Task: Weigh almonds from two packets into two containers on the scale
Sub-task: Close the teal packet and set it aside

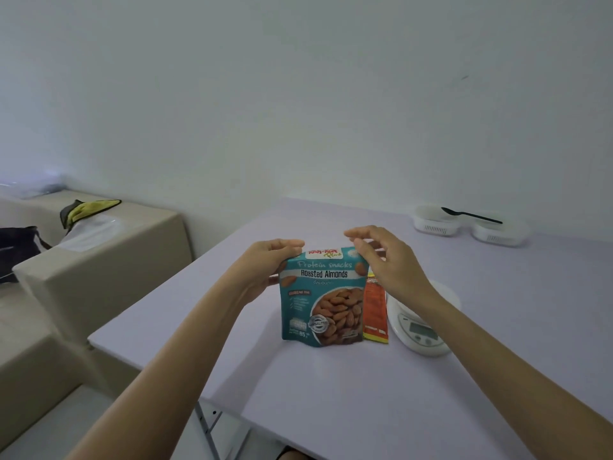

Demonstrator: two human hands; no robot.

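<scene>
At the centre of the lavender table (331, 410), the teal foil pouch of roasted almonds (321, 303) stands upright. Left hand (268, 260) pinches its top-left corner; right hand (381, 260) curls at the top-right, contact unclear. Advise firm opposing pinches and a controlled tear.

Domestic room, we judge, not a lab or a shop. Plain white wall (298, 94), no fittings on it. At left a beige cushioned sofa (99, 277) with a yellow cloth (89, 209) and a black bag (16, 247) lying on it. The desk (365, 393) is a light folding kind: pale top, metal folding leg (207, 423) showing below. On it we note household goods only: a small white kitchen scale (419, 327), two white plastic containers (434, 224), a black plastic spoon (471, 214), a retail almond packet (323, 293).
</scene>
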